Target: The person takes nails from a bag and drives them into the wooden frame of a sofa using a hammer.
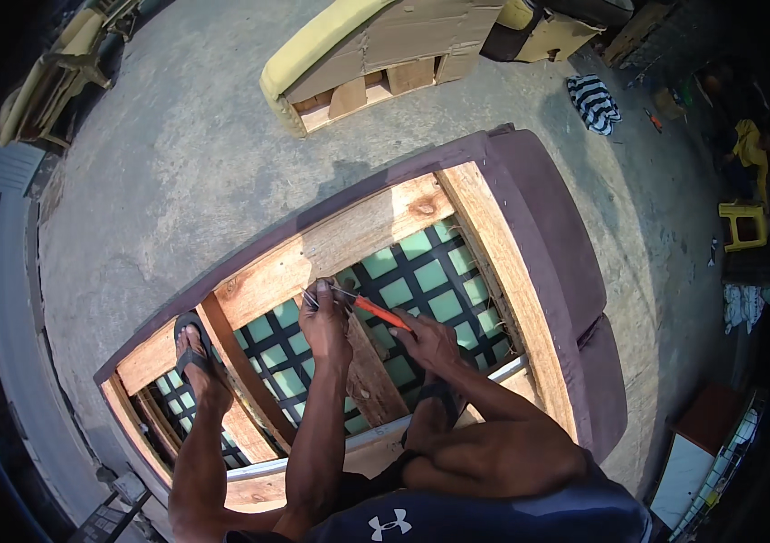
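Observation:
My right hand (432, 346) is closed round the orange handle of a screwdriver (383, 313). Its thin metal shaft reaches left to the fingertips of my left hand (325, 333). Those fingers are pinched together on a small dark piece and some thin metal bits, too small to make out. Both hands are above the wooden frame (358, 222) of an upturned sofa base. Dark webbing (403, 271) crosses it, with pale green squares showing between the straps. Purple-brown upholstery (543, 226) wraps its sides.
My sandalled left foot (193, 353) rests on the frame. Beyond it on the concrete floor stands a yellow sofa piece (385, 59) with cardboard backing. A striped cloth (594, 104) lies at far right, and a yellow stool (743, 226) stands near a person in yellow (751, 154).

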`<state>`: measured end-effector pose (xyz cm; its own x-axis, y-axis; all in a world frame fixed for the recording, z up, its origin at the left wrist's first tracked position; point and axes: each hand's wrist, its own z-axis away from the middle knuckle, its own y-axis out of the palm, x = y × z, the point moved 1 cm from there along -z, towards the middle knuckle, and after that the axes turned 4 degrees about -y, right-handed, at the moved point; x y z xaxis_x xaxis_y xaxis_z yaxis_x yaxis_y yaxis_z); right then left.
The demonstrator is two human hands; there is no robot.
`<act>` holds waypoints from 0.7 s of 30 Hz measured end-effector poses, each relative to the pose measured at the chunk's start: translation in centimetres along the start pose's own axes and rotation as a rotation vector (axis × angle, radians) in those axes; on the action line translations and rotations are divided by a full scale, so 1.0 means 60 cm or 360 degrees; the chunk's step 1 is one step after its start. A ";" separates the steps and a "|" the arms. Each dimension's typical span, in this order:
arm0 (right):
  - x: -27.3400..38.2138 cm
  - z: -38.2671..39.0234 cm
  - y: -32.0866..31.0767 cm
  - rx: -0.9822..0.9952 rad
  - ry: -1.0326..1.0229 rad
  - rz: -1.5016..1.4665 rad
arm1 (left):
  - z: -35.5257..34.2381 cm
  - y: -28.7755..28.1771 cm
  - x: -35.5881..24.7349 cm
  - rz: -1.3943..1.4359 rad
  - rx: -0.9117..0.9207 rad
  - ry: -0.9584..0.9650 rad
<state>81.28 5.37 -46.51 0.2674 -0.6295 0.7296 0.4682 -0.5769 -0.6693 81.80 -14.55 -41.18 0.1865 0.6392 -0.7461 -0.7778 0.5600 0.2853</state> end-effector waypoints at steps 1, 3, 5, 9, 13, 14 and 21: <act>0.009 -0.008 0.004 0.0027 0.0015 0.0132 | -0.004 -0.008 -0.009 -0.0026 0.0011 0.0017; 0.015 -0.008 0.012 0.0242 0.0099 0.0119 | -0.009 -0.028 -0.026 0.0047 -0.0085 0.0143; 0.002 -0.005 0.033 0.0457 0.0013 0.0122 | -0.013 -0.051 -0.045 0.0013 -0.0110 0.0239; -0.064 -0.110 0.003 0.0203 0.0410 -0.1000 | 0.004 -0.075 -0.071 -0.0061 -0.0115 0.0252; -0.127 -0.257 -0.053 -0.0374 0.0603 -0.2629 | 0.032 -0.080 -0.060 -0.0125 -0.0010 0.0176; -0.138 -0.282 -0.055 -0.0498 0.0426 -0.2846 | 0.041 -0.080 -0.054 -0.0135 -0.0040 0.0045; -0.221 -0.343 -0.019 -0.0438 0.0227 -0.3150 | 0.098 -0.087 -0.017 -0.0300 -0.0082 -0.0413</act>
<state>59.87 3.67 -58.30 -0.4233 0.8392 0.3413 -0.1460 -0.4350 0.8885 89.19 -15.05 -38.36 0.4717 0.6437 -0.6026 -0.7434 0.6579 0.1209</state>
